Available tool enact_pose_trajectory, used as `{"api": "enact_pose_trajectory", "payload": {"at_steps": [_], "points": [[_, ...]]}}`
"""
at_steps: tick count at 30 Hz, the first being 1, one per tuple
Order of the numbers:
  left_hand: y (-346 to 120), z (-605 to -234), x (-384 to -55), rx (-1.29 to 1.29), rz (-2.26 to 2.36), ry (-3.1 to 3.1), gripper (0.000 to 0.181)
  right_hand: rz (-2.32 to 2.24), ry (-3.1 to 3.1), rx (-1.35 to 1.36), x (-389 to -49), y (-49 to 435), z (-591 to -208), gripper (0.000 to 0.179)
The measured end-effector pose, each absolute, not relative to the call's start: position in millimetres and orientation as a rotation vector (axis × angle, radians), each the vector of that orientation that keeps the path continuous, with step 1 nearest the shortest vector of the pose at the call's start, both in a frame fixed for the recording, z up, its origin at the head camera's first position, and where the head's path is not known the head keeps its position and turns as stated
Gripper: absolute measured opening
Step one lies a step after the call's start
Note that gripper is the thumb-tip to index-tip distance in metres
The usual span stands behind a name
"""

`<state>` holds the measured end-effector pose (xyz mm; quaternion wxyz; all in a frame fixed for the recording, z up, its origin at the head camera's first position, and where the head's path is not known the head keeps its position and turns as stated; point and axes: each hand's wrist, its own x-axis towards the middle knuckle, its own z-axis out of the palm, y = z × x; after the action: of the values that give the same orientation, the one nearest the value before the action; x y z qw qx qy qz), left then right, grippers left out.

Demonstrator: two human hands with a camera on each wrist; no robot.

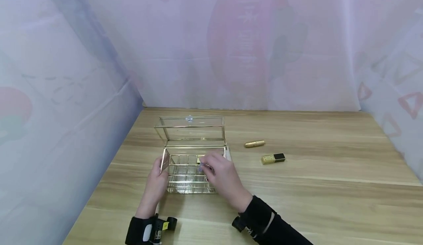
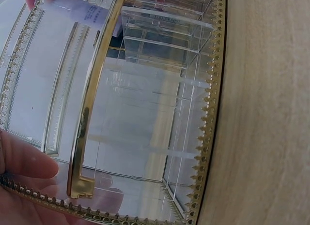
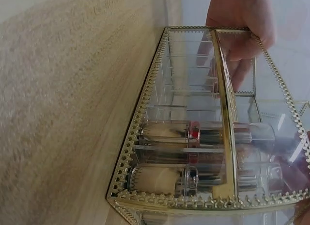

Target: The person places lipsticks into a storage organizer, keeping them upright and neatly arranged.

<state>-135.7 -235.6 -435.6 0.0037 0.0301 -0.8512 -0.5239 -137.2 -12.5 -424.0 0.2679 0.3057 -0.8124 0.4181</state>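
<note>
A gold-edged glass box (image 1: 186, 193) with a grid of compartments stands on the table, its lid (image 1: 195, 132) raised at the back. My left hand (image 1: 156, 180) grips the box's left side wall, the thumb (image 2: 29, 157) on one face of the glass. Over the right-hand compartments, my right hand (image 1: 224, 177) pinches a small pale purple tube (image 2: 80, 11) with printed lettering. Its lower end is partly hidden behind the gold rim in the left wrist view. In the right wrist view, clear-capped lipstick tubes (image 3: 160, 180) stand in compartments at the box's near end.
To the right of the box lie a gold bullet-shaped lipstick (image 1: 254, 143) and a gold lipstick with a black end (image 1: 273, 158). The wooden table (image 1: 330, 201) is bordered by printed cloth (image 1: 185, 83) at the back and sides.
</note>
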Motion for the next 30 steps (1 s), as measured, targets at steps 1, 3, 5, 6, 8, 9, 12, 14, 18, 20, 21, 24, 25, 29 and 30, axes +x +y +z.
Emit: {"api": "enact_pose_trajectory", "payload": {"at_steps": [1, 3, 5, 6, 8, 9, 12, 14, 18, 20, 21, 24, 25, 29, 30], "points": [[-236, -435, -136, 0.093, -1.642, -2.667, 0.046, 1.096, -2.189, 0.832, -137, -14, -425, 0.014], [-236, -435, -135, 0.087, -1.642, -2.665, 0.046, 1.041, -2.190, 0.838, -137, -16, -426, 0.012], [-236, -435, -136, 0.073, -1.649, -2.662, 0.046, 0.993, -2.197, 0.843, -137, -18, -426, 0.011], [-236, -435, -136, 0.069, -1.651, -2.661, 0.046, 0.966, -2.201, 0.846, -137, -19, -426, 0.010], [-236, -435, -135, 0.068, -1.653, -2.661, 0.046, 0.915, -2.204, 0.855, -137, -21, -427, 0.009], [-236, -435, -135, 0.068, -1.653, -2.662, 0.046, 0.887, -2.208, 0.857, -136, -22, -427, 0.007], [-236, -435, -135, 0.080, -1.645, -2.668, 0.045, 0.829, -2.213, 0.857, -136, -23, -428, 0.005], [-236, -435, -135, 0.090, -1.641, -2.668, 0.045, 0.811, -2.213, 0.858, -136, -24, -428, 0.004], [-237, -435, -135, 0.094, -1.638, -2.670, 0.045, 0.804, -2.216, 0.858, -135, -25, -428, 0.004], [-237, -435, -135, 0.090, -1.635, -2.675, 0.045, 0.793, -2.221, 0.854, -135, -26, -428, 0.004], [-236, -435, -135, 0.086, -1.634, -2.676, 0.045, 0.795, -2.227, 0.850, -134, -26, -428, 0.004], [-236, -435, -135, 0.083, -1.634, -2.676, 0.045, 0.781, -2.248, 0.842, -134, -26, -427, 0.005], [-236, -435, -135, 0.083, -1.634, -2.676, 0.045, 0.777, -2.253, 0.840, -134, -27, -427, 0.005], [-236, -435, -136, 0.074, -1.649, -2.667, 0.045, 0.747, -2.276, 0.831, -134, -27, -426, 0.008], [-236, -435, -136, 0.069, -1.654, -2.665, 0.045, 0.739, -2.279, 0.829, -134, -27, -426, 0.009]]}}
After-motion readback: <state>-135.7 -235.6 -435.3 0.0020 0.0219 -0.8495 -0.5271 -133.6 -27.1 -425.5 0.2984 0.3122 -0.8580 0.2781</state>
